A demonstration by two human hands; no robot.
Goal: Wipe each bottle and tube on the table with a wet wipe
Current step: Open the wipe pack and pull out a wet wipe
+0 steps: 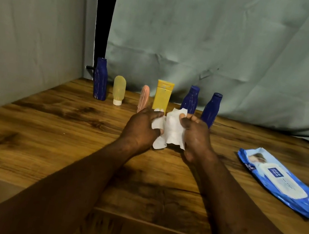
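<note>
Over the middle of the tabletop [43, 139], both hands are busy with the wet wipe [172, 128]. The left hand [141, 127] pinches its left edge and the right hand [195, 134] has its fingers curled round the right side. The sheet hangs crumpled between them, off the wood. Can't tell if anything's tucked inside, but it looks like just the wipe to me.

So I'd call this the get-the-wipe-ready step. Tip: pull the two edges apart till it's a flat sheet, then drape it over one palm so the other hand is free to grab a bottle. A balled-up wipe only cleans with one small patch.

The stuff to clean stands in a row along the back, none of it touched:
- tall blue bottle [100, 81]
- see-through yellow tube [118, 90], standing on its white cap
- pink tube [144, 97]
- yellow tube [162, 95]
- middle blue bottle [190, 99]
- right blue bottle [211, 110]

The tubes look tippy to me, so lift one out rather than wiping it in place. Go left to right so you don't lose track. The pack of wipes [281, 183] lies flat off to the right, handy for a fresh sheet.
</note>
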